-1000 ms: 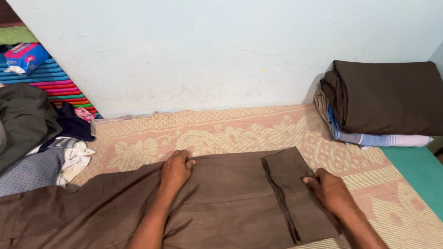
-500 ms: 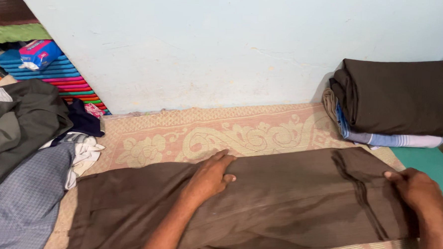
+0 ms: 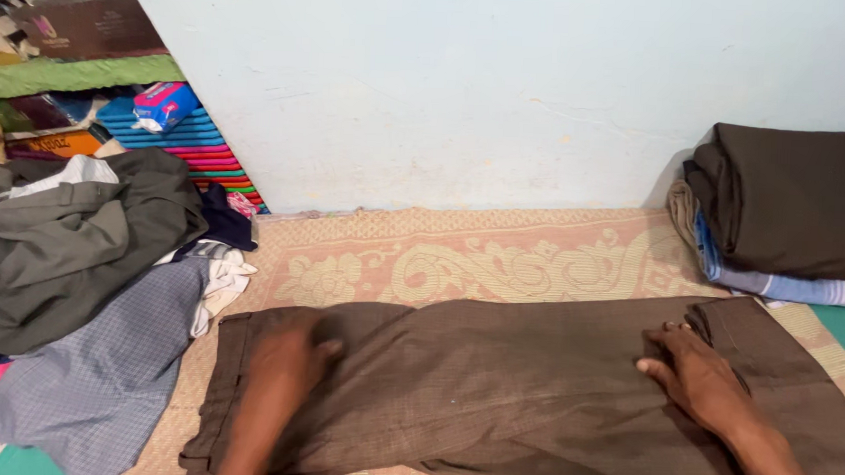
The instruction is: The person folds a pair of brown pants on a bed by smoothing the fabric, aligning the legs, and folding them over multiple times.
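Observation:
A pair of brown trousers (image 3: pixel 511 384) lies flat and lengthwise on a pink patterned mat (image 3: pixel 460 258). My left hand (image 3: pixel 284 364) rests palm down near the waistband end at the left; it is blurred with motion. My right hand (image 3: pixel 697 373) presses flat on the cloth towards the leg end, beside a folded-over cuff at the right. Neither hand grips anything; the fingers are spread on the fabric.
A stack of folded clothes (image 3: pixel 784 215), dark brown on top, stands at the right against the pale blue wall (image 3: pixel 429 86). A heap of loose grey, checked and white garments (image 3: pixel 89 270) fills the left. Striped folded cloth (image 3: pixel 194 147) and shelves are at the back left.
My left hand has slid left along the trousers towards the waistband, and my right hand has moved in from the leg end. The view has shifted left.

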